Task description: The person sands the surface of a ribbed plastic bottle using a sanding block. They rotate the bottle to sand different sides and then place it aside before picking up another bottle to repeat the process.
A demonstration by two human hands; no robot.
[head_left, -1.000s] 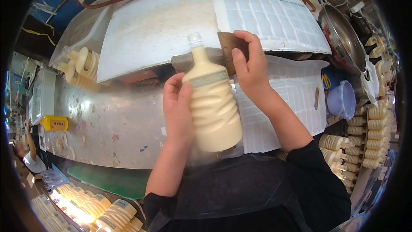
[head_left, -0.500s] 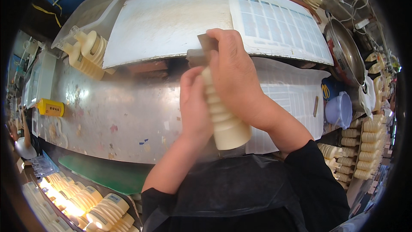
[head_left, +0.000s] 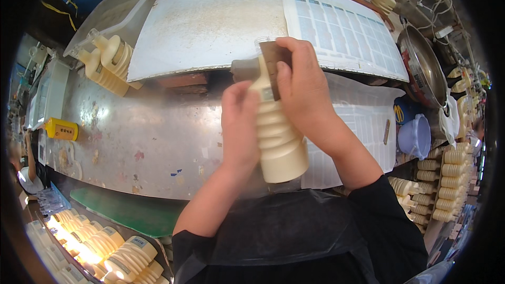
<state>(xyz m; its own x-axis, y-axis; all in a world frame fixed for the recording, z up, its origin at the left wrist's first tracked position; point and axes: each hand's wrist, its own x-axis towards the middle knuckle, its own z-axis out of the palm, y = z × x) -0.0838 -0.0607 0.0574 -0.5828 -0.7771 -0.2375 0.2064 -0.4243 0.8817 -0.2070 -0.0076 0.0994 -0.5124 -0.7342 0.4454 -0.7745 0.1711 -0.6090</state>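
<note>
A cream ribbed plastic bottle [head_left: 284, 150] with a clear threaded neck lies tilted between my hands, its base toward me. My left hand [head_left: 239, 121] is curled against the bottle's left side near the shoulder, its fingertips smeared by motion. In my right hand [head_left: 307, 87] a flat brown scraper-like piece [head_left: 271, 71] is pinched, its face laid along the bottle's shoulder and a small label there. A grey block [head_left: 245, 68] sits just beyond, at the edge of the white board.
A white board [head_left: 210, 26] carries a label sheet [head_left: 342, 29]. Two similar bottles [head_left: 108, 66] lean at the left, near a yellow container [head_left: 61, 130]. Right are a metal pan [head_left: 427, 66] and a lilac bucket [head_left: 415, 135]. Many bottles are stacked at both lower sides.
My right hand has shifted slightly right, and the brown piece has turned from the neck onto the shoulder. More of the bottle's neck and shoulder now shows.
</note>
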